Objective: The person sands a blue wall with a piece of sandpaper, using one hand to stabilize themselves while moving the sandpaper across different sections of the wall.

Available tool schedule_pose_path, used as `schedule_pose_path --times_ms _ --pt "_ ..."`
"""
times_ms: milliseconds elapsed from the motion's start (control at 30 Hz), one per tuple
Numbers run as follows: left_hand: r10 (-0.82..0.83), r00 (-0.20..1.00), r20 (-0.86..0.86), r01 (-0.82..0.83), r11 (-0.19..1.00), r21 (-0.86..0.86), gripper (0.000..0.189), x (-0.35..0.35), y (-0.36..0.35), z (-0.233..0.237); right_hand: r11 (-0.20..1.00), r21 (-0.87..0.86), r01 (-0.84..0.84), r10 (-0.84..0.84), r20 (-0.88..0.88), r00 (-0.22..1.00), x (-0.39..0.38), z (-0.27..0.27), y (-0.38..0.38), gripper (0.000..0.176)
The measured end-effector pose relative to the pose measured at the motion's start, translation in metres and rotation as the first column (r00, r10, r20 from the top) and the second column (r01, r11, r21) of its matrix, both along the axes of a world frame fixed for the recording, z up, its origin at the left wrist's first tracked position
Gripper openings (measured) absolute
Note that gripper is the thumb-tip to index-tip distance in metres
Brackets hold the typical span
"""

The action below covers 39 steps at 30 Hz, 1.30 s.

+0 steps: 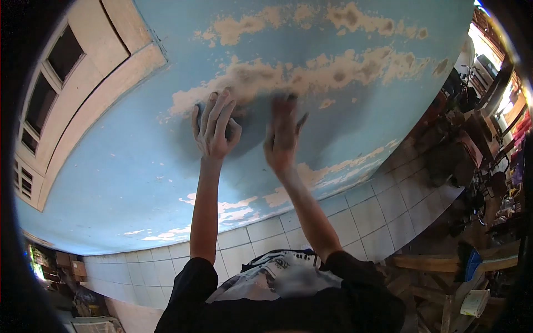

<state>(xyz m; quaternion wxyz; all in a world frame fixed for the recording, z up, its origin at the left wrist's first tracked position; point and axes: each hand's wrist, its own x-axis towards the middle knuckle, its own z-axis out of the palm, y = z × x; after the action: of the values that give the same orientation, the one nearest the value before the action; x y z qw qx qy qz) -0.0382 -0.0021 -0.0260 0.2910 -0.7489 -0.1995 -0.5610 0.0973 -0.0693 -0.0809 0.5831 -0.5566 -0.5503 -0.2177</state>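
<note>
My left hand (215, 126) rests against a light blue wall (133, 172), its dusty fingers bent and a little apart, with the thumb out to the right. Nothing I can make out shows in it, though the area under the palm is hidden. Just right of it, my right hand (282, 136) is at the wall too. Motion smears its fingers, and a dark reddish blur at their tips cannot be told apart from the fingers. Above both hands runs a band of worn paint (261, 75), beige with grey smudges. More flaked patches (236, 208) lie lower down.
A cream wooden frame with dark panes (64, 53) borders the wall at upper left. White tiles (266, 228) run along the wall's foot. At right stand a wooden bench (438, 262), a blue-and-black brush (471, 262) and dark cluttered objects, including what looks like a bicycle (478, 191).
</note>
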Motion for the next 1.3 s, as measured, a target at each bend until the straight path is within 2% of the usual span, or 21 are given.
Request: schedule_pose_path --times_ms 133,200,267,333,400,533,600,633,667,733,867,933,967,1033,1067,1133,1167,1200,1233,1267,1300 --pt "0.033 0.999 0.002 -0.033 0.999 0.011 0.041 0.003 0.002 0.000 0.995 -0.093 -0.040 0.037 -0.033 0.999 -0.004 -0.030 0.002 0.051" --pt "0.021 1.000 -0.016 -0.020 1.000 0.015 0.040 0.003 0.002 0.003 0.996 0.022 -0.085 0.087 -0.076 0.993 0.006 -0.021 0.021 0.048" --pt "0.014 0.999 -0.039 -0.013 1.000 0.024 0.038 -0.003 0.001 0.003 0.994 0.027 -0.103 0.105 -0.123 0.987 -0.018 -0.028 0.005 0.048" --pt "-0.070 0.997 -0.034 0.071 0.997 0.020 0.037 -0.003 0.004 0.004 0.993 0.044 -0.108 0.114 -0.157 0.981 -0.023 -0.020 0.004 0.047" --pt "-0.094 0.995 -0.038 0.094 0.996 0.000 0.037 -0.007 0.000 0.004 0.963 0.213 -0.165 0.204 -0.176 0.963 -0.023 -0.016 0.008 0.051" --pt "-0.120 0.993 -0.012 0.121 0.992 0.033 0.036 -0.022 -0.002 0.013 0.967 0.228 -0.113 0.177 -0.281 0.943 -0.041 -0.024 0.017 0.042" --pt "-0.088 0.996 -0.002 0.088 0.995 0.048 0.037 -0.028 0.003 0.020 0.954 0.003 -0.300 0.300 -0.016 0.954 -0.045 -0.038 0.009 0.040" --pt "-0.059 0.998 0.001 0.059 0.997 0.042 0.037 -0.032 0.003 0.019 0.954 -0.001 -0.301 0.301 -0.020 0.953 -0.030 -0.037 0.013 0.040" --pt "-0.057 0.998 0.000 0.057 0.998 0.036 0.037 -0.035 0.005 0.017 0.975 0.167 -0.146 0.138 0.063 0.988 -0.006 -0.034 0.023 0.040" --pt "0.007 1.000 -0.014 -0.007 0.999 0.042 0.036 -0.039 0.010 0.016 0.940 0.341 -0.009 -0.034 0.122 0.992 0.003 -0.024 0.027 0.040" --pt "-0.005 1.000 -0.012 0.006 0.997 0.073 0.035 -0.032 0.010 0.015 0.997 -0.047 0.068 -0.060 0.151 0.987 -0.020 -0.005 0.006 0.044" --pt "0.031 1.000 0.004 -0.031 0.996 0.082 0.033 -0.034 0.011 0.013 0.984 -0.153 0.097 -0.073 0.155 0.985 -0.019 -0.017 0.006 0.046" --pt "0.028 1.000 0.003 -0.028 0.996 0.082 0.033 -0.034 0.010 0.013 0.998 -0.006 0.056 -0.055 0.069 0.996 -0.014 -0.036 0.014 0.043" --pt "0.024 1.000 -0.006 -0.024 0.995 0.100 0.033 -0.034 0.012 0.014 0.989 0.146 0.030 -0.028 -0.018 0.999 -0.003 -0.028 0.017 0.040" --pt "0.021 1.000 -0.013 -0.020 0.996 0.090 0.033 -0.034 0.011 0.013 0.969 -0.207 -0.131 0.072 -0.270 0.960 0.006 -0.021 0.013 0.037" --pt "0.031 0.999 0.007 -0.032 0.994 0.102 0.033 -0.034 0.012 0.013 0.801 -0.480 -0.357 0.067 -0.520 0.851 0.023 -0.019 0.004 0.034" --pt "0.032 0.999 0.002 -0.032 0.995 0.096 0.033 -0.036 0.012 0.010 0.956 -0.273 -0.103 0.065 -0.143 0.988 0.030 -0.028 0.002 0.031" --pt "0.019 1.000 0.011 -0.020 0.994 0.108 0.032 -0.035 0.015 0.010 0.993 -0.116 -0.028 0.036 0.062 0.997 0.034 -0.035 0.007 0.029" --pt "0.009 1.000 0.021 -0.012 0.993 0.116 0.031 -0.035 0.016 0.010 0.997 0.067 0.049 -0.064 0.251 0.966 0.038 -0.043 0.012 0.027" --pt "0.017 0.999 0.028 -0.020 0.993 0.114 0.031 -0.034 0.018 0.011 0.952 -0.030 -0.305 0.274 -0.362 0.891 0.040 -0.057 0.015 0.027" --pt "0.034 0.999 0.028 -0.037 0.994 0.107 0.031 -0.034 0.016 0.012 0.866 -0.012 -0.500 0.380 -0.636 0.672 0.040 -0.061 0.011 0.026"
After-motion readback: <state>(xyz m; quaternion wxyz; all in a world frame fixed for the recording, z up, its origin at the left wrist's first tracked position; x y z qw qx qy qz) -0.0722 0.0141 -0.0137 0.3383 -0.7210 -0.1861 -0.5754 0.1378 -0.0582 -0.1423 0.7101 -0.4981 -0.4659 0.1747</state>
